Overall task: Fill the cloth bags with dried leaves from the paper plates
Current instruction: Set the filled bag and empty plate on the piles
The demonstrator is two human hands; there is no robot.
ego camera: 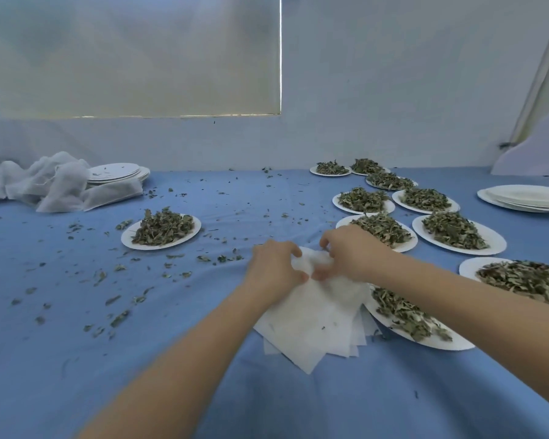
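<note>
On the blue table (76, 359), my left hand (274, 270) and right hand (351, 253) together pinch the top bag (311, 315) of the pile; the nearest plate of leaves (406, 315) touches its right edge.

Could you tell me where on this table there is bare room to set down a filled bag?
The near left of the blue tablecloth, before the lone leaf-filled paper plate, holds only scattered crumbs. The right side is crowded with leaf plates; both hands grip the white cloth bags.
</note>
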